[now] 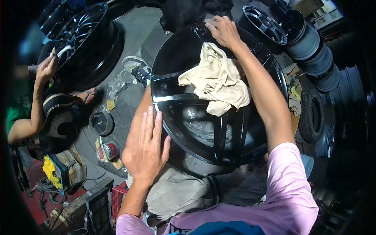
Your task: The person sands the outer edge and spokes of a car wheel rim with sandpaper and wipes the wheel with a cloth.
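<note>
A glossy black spoked wheel rim (176,96) lies face up in front of me, over my lap. A crumpled cream cloth (219,78) rests on its spokes near the centre, with no hand on it. My left hand (147,145) lies against the rim's near left edge, palm down, its fingers stretched out and holding nothing. At the far edge of the rim, my right hand (224,31) has its fingers bent over the lip; the fingertips are partly hidden.
On the left, a co-worker's hand (47,66) holds something pale beside another black wheel rim (94,62). An open can (107,150) and a dark round bowl (101,123) stand on the floor. Stacked rims (307,43) and a tyre (311,115) are at right. A black dog (192,13) lies beyond.
</note>
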Demonstrator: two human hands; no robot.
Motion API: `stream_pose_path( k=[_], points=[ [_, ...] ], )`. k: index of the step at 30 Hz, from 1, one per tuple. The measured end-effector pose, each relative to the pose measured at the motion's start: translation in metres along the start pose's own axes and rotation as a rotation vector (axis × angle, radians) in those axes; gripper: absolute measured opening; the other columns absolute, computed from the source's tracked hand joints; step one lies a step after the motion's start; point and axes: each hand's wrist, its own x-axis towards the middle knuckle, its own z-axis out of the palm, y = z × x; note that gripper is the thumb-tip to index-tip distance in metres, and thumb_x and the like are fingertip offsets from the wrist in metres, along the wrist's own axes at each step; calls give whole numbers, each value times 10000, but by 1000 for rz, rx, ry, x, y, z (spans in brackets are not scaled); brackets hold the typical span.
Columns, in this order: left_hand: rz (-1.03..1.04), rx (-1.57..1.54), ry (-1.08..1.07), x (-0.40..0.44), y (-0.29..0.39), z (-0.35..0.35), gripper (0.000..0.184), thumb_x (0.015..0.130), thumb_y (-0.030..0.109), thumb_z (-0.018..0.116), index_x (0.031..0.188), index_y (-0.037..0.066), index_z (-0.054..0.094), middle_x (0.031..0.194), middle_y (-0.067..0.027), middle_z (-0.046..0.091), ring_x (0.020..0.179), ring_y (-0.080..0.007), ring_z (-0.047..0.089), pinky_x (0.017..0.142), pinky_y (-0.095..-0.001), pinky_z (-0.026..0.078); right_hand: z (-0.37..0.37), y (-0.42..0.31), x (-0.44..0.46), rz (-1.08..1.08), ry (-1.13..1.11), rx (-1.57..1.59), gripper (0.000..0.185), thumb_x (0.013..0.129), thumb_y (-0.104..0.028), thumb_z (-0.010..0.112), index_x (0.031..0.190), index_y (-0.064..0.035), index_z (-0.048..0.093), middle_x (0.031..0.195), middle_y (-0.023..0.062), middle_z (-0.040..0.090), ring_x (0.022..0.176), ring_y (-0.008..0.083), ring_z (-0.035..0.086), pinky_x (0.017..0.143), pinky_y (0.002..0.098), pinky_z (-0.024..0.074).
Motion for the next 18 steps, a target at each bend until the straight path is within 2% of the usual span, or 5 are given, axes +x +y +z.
stream_pose_path(
  k=[7,11,12,15,18],
  points=[
    [7,-249,-34,-11,-25,22,881,960,141,771,1709,65,315,1689,-233,427,1497,-392,505,1225,-442,417,-85,117,-81,282,-294,-377,405,1083,-447,558,1147,-153,830,1140,109,749,1116,388,681,953,550,555],
    [35,-356,-90,-12,-32,24,869,984,129,736,1715,39,274,1411,-241,627,1218,-389,657,1011,-466,532,-122,141,-121,463,-386,-167,452,1084,-460,570,1156,-89,818,1203,144,756,1194,467,639,1044,553,507],
    [5,-350,-191,-14,-33,22,899,978,127,744,1721,31,248,1275,-230,694,1073,-383,705,921,-468,559,-116,143,-115,453,-388,-167,452,1084,-460,570,1156,-89,818,1203,144,756,1194,467,639,1044,553,507],
    [14,-405,-187,-13,-34,20,930,972,122,750,1726,21,213,1141,-209,703,949,-367,699,833,-473,553,-57,158,-94,426,-210,-150,425,1063,-455,589,1161,-114,823,1188,156,747,1191,458,641,1046,559,509],
    [10,-404,-204,-12,-33,17,954,966,126,755,1723,-4,189,1022,-208,707,856,-370,706,797,-471,559,-22,88,-36,343,-167,-28,424,1051,-463,598,1173,-127,825,1221,168,733,1202,442,644,1048,554,513]
  ],
)
